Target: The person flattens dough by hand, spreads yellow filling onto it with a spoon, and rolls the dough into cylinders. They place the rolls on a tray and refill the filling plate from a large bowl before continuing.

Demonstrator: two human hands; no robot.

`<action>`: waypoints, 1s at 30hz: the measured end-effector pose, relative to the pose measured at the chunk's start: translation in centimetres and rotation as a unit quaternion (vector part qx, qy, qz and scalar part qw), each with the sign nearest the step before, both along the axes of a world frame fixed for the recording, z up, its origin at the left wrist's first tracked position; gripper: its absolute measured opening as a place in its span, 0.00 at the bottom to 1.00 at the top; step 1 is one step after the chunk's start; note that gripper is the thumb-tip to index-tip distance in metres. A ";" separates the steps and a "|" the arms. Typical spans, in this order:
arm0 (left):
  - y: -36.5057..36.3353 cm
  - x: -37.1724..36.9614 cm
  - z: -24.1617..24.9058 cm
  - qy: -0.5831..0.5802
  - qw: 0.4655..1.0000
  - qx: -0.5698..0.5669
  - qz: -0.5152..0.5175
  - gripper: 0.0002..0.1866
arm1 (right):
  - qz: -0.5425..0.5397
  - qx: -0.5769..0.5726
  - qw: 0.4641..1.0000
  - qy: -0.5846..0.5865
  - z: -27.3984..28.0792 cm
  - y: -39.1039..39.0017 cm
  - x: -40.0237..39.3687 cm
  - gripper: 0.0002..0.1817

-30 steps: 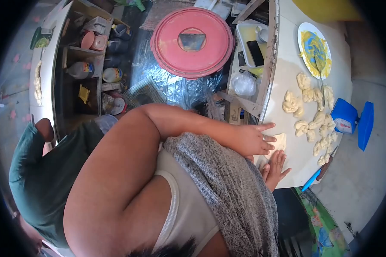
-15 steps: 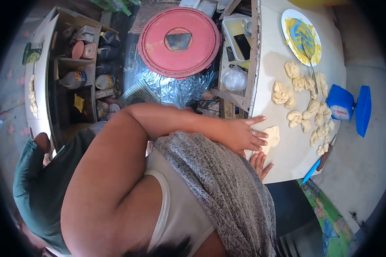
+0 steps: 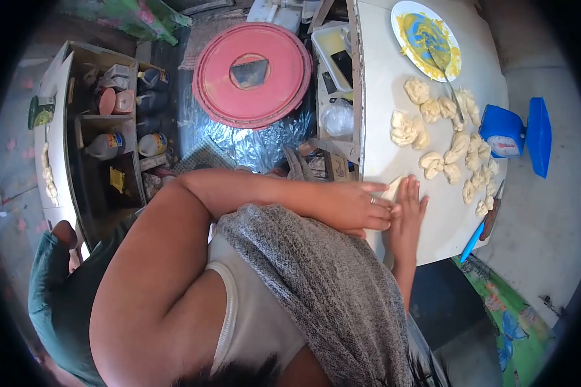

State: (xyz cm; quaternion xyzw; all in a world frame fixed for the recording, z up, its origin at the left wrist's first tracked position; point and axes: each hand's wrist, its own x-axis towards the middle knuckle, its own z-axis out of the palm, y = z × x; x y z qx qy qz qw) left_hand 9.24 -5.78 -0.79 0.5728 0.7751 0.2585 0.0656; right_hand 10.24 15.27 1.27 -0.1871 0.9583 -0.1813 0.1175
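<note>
A flattened piece of dough (image 3: 394,189) lies on the white tabletop near its edge, mostly covered by my hands. My left hand (image 3: 365,206), with a ring on one finger, rests over the near side of the dough with its fingers stretched out. Flat on the dough's right side is my right hand (image 3: 407,209), fingers extended and touching the left fingertips. Several knotted dough pieces (image 3: 403,129) sit farther up the table. Beyond them, a white plate (image 3: 454,40) smeared with yellow spread holds a metal spatula (image 3: 455,97), whose handle reaches over the dough pieces.
A blue scale (image 3: 502,129) stands at the table's far edge, near a blue-handled tool (image 3: 473,242). Left of the table are a large pink lid (image 3: 252,100) and a plastic bag (image 3: 337,118). Shelves with bottles (image 3: 106,146) stand farther left.
My right hand has moved up and forward onto the dough, beside my left hand. The view has shifted, so the table appears farther left. More of the dough is covered.
</note>
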 end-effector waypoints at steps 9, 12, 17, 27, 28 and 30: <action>2.9 -1.9 -1.5 0.053 0.983 -0.041 0.171 0.44 | -0.071 0.068 0.994 0.047 -1.1 1.2 2.1 0.33; 2.9 -3.0 -1.3 0.006 0.982 -0.045 0.186 0.43 | -0.045 0.102 0.992 0.064 -0.8 1.4 0.7 0.33; 2.5 -2.9 -2.6 0.100 0.967 0.140 0.188 0.44 | -0.075 0.100 0.991 0.041 -0.9 1.1 -0.5 0.33; 1.8 -2.1 -2.2 0.124 0.976 0.110 0.139 0.44 | -0.053 -0.070 0.984 0.156 -0.7 2.8 2.6 0.35; 1.4 -0.9 -1.9 0.055 0.989 0.081 0.109 0.43 | -0.013 0.020 0.994 0.105 -1.8 3.2 4.4 0.36; 0.7 1.3 -1.5 0.049 0.990 0.023 0.129 0.42 | 0.009 0.152 0.988 -0.017 -0.2 3.3 6.6 0.37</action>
